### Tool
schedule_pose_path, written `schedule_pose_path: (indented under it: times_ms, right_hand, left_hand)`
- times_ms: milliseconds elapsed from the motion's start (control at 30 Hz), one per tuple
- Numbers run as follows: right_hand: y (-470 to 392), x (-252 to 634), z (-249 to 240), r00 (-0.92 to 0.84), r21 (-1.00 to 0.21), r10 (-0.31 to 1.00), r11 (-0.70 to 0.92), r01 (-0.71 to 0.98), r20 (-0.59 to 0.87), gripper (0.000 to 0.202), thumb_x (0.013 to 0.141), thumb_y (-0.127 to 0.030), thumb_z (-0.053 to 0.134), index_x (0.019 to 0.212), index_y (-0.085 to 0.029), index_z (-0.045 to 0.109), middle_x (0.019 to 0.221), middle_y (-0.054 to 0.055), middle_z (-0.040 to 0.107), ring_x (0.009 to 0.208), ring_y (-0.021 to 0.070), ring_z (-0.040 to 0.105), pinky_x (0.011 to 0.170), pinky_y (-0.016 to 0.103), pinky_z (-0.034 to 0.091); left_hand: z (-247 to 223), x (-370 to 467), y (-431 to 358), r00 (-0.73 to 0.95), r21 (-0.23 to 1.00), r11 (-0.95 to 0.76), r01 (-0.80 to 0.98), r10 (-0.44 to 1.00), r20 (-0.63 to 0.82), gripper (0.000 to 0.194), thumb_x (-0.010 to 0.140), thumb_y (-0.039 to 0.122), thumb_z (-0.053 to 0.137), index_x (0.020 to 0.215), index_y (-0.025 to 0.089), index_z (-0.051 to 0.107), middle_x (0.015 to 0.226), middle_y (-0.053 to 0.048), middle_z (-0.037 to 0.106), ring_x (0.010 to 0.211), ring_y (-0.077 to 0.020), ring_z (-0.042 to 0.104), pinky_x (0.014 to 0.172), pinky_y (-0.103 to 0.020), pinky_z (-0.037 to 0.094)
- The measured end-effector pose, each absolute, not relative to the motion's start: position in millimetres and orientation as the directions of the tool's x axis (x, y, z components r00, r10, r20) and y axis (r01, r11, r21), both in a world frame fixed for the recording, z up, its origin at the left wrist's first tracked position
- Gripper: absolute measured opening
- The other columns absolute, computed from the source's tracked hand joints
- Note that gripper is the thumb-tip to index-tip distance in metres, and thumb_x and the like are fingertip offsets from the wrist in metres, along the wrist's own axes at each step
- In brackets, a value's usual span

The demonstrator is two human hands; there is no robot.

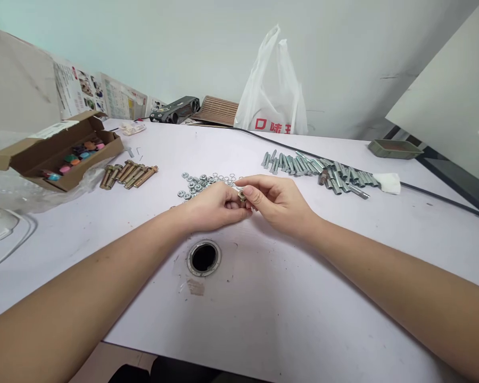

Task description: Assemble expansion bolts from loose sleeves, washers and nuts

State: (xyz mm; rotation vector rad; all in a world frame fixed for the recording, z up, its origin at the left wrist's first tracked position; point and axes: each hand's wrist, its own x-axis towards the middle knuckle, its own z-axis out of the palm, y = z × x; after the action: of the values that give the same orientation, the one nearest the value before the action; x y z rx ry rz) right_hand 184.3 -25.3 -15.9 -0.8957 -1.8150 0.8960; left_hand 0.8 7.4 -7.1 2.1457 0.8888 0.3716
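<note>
My left hand (219, 206) and my right hand (277, 205) meet over the middle of the white table. Between their fingertips is a small brass-coloured nut (242, 196); the fingers hide whatever else is with it. The left fingers curl round it, and the right thumb and forefinger pinch it. Just behind my left hand lie loose silver nuts (198, 187) and thin washers (221, 177). Several brass-coloured anchor bolts (130, 174) lie in a group further left. To the right, silver bolts (289, 164) and metal sleeves (337, 179) form a long pile.
A round hole with a metal rim (189, 260) is in the table before my hands. An open cardboard box (74, 178) of coloured-cap bottles stands left. Behind are a white plastic bag (269, 96) and black cable (263, 139); a green tray (395, 151) and white tissue (389, 183) are right.
</note>
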Motion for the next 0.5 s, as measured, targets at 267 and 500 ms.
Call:
schedule_pose_path:
  times_ms: [267,500]
  right_hand:
    - [-26.9,185.8,-18.8,-0.358,-0.845,0.841,0.495,0.203,0.406,0.026,0.089,-0.025,0.055,0.106,-0.009,0.069,0.098,0.005,0.069,0.086,0.0106,0.064,0.074,0.019,0.051]
    - [-27.4,183.8,-24.0,-0.282,-0.818,0.847,0.518,0.250,0.450,0.026,0.085,-0.033,0.063,0.098,-0.010,0.068,0.090,0.005,0.068,0.079,0.0112,0.062,0.070,0.021,0.050]
  left_hand:
    - [-8.8,1.1,7.0,0.658,0.691,-0.428,0.582,0.748,-0.090,0.041,0.082,0.046,0.055,0.060,0.013,0.044,0.053,0.002,0.029,0.049,-0.0059,0.026,0.042,-0.020,0.020]
    - [-8.2,3.1,6.3,0.680,0.714,-0.460,0.528,0.733,-0.030,0.036,0.079,0.038,0.058,0.059,0.012,0.045,0.054,0.002,0.032,0.050,-0.0054,0.029,0.044,-0.018,0.023]
